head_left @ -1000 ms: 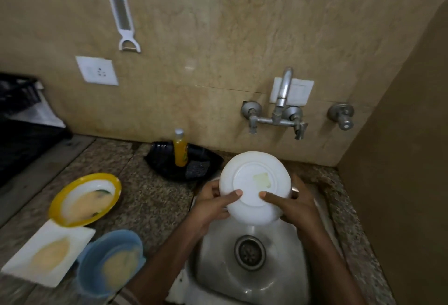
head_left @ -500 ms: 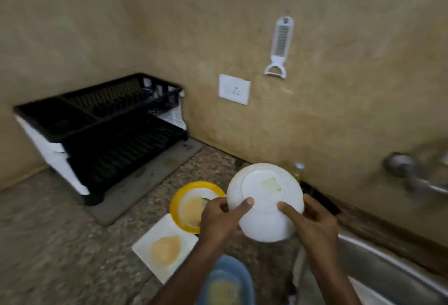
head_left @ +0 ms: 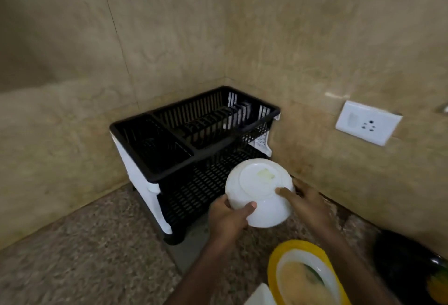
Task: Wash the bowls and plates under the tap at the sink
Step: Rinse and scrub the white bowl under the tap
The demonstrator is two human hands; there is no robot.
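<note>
A: What's over on the left?

B: Speckled stone counter [head_left: 84,263], then a black two-tier dish rack [head_left: 206,154] set in the far corner. I can't see any dishes in it.

A: And the bowl?

B: The white bowl [head_left: 259,195] is in the air just in front of the rack's lower shelf. It is tipped so its base faces the camera. There's a pale yellowish mark on the base.

A: Who has it?

B: Both hands. The left hand [head_left: 228,217] grips the near-left wall, thumb [head_left: 251,206] pressed across the outside. The other fingers are hidden behind the bowl. The right hand [head_left: 308,202] clasps the right edge, with one digit laid on the foot ring.

A: How will it handle?

B: I'd guess rigid and light enough. It's smooth, though, so probably slick if wet, and it may chip if knocked on the rack. I'd hold it opposite-sided at the rim, thumbs outside.

A: Further right?

B: A yellow-rimmed plate [head_left: 274,263] sits near on the counter, carrying a yellowish residue, so it looks unwashed. The corner of a white plate [head_left: 261,296] lies beside it. There's a wall socket [head_left: 368,122] up on the right wall. A dark object [head_left: 407,261] at the far right is too blurred to name.
</note>
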